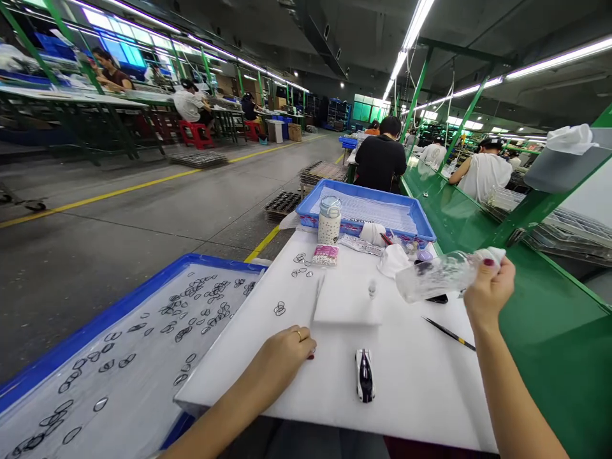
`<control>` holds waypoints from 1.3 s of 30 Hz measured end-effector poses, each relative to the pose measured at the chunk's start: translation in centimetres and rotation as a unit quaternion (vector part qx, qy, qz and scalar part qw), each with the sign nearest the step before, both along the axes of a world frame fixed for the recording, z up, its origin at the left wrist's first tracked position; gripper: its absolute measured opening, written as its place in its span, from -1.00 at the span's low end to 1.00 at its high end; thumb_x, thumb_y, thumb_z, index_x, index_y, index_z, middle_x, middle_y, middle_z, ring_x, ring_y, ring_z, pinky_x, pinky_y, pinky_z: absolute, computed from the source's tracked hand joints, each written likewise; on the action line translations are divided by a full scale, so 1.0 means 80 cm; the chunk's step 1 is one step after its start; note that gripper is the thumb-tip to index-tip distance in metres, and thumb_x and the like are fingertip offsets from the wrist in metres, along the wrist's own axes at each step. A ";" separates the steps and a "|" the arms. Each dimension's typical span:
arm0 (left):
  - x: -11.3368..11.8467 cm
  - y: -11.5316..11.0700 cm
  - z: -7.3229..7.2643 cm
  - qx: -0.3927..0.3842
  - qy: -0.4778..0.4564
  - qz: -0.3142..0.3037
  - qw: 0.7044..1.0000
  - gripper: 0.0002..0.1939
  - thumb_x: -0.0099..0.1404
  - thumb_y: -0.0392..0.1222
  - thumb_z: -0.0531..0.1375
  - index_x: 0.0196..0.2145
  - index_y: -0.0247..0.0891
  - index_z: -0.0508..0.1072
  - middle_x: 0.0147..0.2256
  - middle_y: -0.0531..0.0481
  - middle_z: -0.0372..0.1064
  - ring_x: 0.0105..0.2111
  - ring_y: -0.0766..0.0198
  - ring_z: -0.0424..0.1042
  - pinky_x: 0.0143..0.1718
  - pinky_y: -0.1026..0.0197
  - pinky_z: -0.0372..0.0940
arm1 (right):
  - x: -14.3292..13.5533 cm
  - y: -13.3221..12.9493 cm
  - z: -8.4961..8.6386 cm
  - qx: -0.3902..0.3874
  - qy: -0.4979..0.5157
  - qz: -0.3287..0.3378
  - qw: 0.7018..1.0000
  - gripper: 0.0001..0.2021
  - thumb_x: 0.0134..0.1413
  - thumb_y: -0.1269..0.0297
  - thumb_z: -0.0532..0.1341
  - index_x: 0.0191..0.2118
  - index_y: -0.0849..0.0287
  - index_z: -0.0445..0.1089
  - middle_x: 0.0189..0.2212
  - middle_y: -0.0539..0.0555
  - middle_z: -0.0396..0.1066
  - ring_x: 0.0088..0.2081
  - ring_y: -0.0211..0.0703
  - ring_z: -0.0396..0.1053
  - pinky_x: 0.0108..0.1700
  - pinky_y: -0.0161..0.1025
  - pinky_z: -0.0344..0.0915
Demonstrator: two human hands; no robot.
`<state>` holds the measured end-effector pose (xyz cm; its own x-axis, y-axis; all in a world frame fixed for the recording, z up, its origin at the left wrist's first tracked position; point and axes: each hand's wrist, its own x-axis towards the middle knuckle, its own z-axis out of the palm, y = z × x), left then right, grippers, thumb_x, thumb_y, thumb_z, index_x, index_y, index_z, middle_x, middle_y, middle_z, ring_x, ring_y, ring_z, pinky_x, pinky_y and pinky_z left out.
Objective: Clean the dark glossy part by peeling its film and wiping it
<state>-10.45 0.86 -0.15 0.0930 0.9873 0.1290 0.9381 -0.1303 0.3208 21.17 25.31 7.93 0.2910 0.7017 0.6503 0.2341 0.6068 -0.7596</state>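
My right hand [492, 290] is raised over the right side of the white table [421, 389], closed on a clear plastic bottle [433, 277] tilted on its side. White tissue or cloth shows at the end in my grip. My left hand [284, 354] rests on the table with its fingers curled; whatever is under the fingertips is too hidden to name. Between the hands lies a white foam pad [342, 305] with a tiny clear vial [371, 289] on it. A black-and-white toy car [366, 376] sits nearer to me. Several thin dark rings [280, 309] lie beyond my left hand.
Left of the table, a blue-rimmed tray [191, 256] holds many dark rings. Dark tweezers [449, 333] lie at right. Behind stand a lidded cup [329, 220], a pink-and-white packet [326, 255], crumpled tissue [394, 260] and a blue tray [421, 220]. A person in black [380, 159] sits ahead.
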 end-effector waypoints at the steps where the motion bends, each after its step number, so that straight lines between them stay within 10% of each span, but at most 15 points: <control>1: 0.000 -0.001 -0.001 0.004 -0.001 -0.001 1.000 -0.66 0.22 -0.59 0.04 -0.41 -0.27 0.52 -0.36 -0.06 0.47 -0.32 0.12 0.47 -0.37 0.20 0.25 | -0.010 -0.006 0.003 0.018 -0.043 -0.025 0.999 -0.51 0.10 -0.08 0.23 -0.03 0.20 0.28 -0.15 0.18 0.37 -0.11 0.06 0.36 0.05 0.11 0.29; 7: -0.004 -0.013 0.001 0.028 -0.035 -0.006 0.999 -0.76 0.34 -0.42 0.08 -0.23 -0.27 0.55 -0.27 -0.11 0.53 -0.24 0.07 0.51 -0.23 0.11 0.38 | -0.070 -0.026 0.009 0.099 -0.294 0.076 0.948 -0.75 0.22 0.05 0.15 -0.15 0.12 0.33 -0.16 0.22 0.46 -0.12 0.03 0.45 -0.08 -0.09 0.39; 10: 0.015 -0.020 0.005 0.065 -0.196 0.012 0.978 -0.81 0.32 -0.33 0.16 -0.18 -0.24 0.56 -0.25 -0.07 0.55 -0.25 0.16 0.52 -0.16 0.17 0.40 | -0.084 -0.019 0.027 0.058 -0.183 0.084 0.978 -0.81 0.26 0.13 0.10 -0.33 0.11 0.24 -0.30 0.13 0.46 -0.25 -0.07 0.47 -0.21 -0.14 0.40; 12: 0.041 -0.021 0.008 0.071 -0.411 0.050 0.908 -0.89 0.24 -0.29 0.27 -0.27 -0.22 0.60 -0.32 -0.04 0.55 -0.31 0.21 0.50 -0.20 0.22 0.41 | -0.084 -0.024 0.044 0.031 -0.011 0.120 0.992 -0.75 0.25 0.13 0.10 -0.43 0.09 0.13 -0.40 0.07 0.42 -0.35 -0.13 0.45 -0.29 -0.17 0.41; 15: 0.088 -0.017 0.007 -0.007 -0.723 0.090 0.685 -0.88 0.11 -0.21 0.42 -0.35 -0.26 0.64 -0.36 -0.08 0.56 -0.32 0.24 0.51 -0.18 0.26 0.42 | -0.075 -0.070 0.058 -0.007 0.141 0.226 0.964 -0.66 0.23 0.08 0.15 -0.48 0.08 0.08 -0.59 -0.11 0.19 -0.61 -0.31 0.21 -0.49 -0.26 0.35; 18: 0.122 -0.010 0.002 -0.038 -0.814 0.105 0.571 -0.67 0.05 0.05 0.46 -0.34 -0.25 0.65 -0.38 -0.08 0.56 -0.37 0.27 0.52 -0.24 0.26 0.45 | -0.067 -0.148 0.038 -0.067 0.010 0.308 0.949 -0.73 0.29 0.12 0.16 -0.41 0.10 0.22 -0.67 -0.17 0.12 -0.71 -0.36 0.07 -0.66 -0.38 0.14; 22: 0.134 -0.007 -0.005 -0.054 -0.855 0.121 0.501 -0.59 -0.07 0.09 0.52 -0.37 -0.25 0.64 -0.41 -0.05 0.54 -0.43 0.34 0.50 -0.31 0.31 0.44 | -0.070 -0.225 -0.017 -0.022 -0.262 0.291 0.920 -0.92 0.23 0.36 0.24 -0.31 0.15 0.44 -0.58 -0.05 0.44 -0.63 -0.33 0.32 -0.60 -0.39 0.23; 28: 0.130 -0.009 -0.006 -0.061 -0.868 0.126 0.476 -0.63 -0.09 0.04 0.53 -0.40 -0.25 0.65 -0.44 -0.04 0.56 -0.46 0.33 0.51 -0.33 0.30 0.45 | -0.093 -0.243 -0.062 0.051 -0.233 0.240 0.941 -0.81 0.18 0.52 0.21 -0.19 0.15 0.52 -0.42 0.05 0.52 -0.47 -0.26 0.46 -0.47 -0.35 0.42; 39: 0.136 -0.008 -0.009 -0.028 -0.853 0.152 0.498 -0.67 -0.13 -0.01 0.55 -0.44 -0.24 0.66 -0.52 -0.01 0.53 -0.53 0.35 0.48 -0.42 0.31 0.44 | -0.085 -0.248 -0.045 0.154 -0.399 0.186 0.885 -0.86 0.17 0.47 0.19 -0.20 0.16 0.45 -0.38 0.06 0.43 -0.55 -0.35 0.33 -0.56 -0.37 0.33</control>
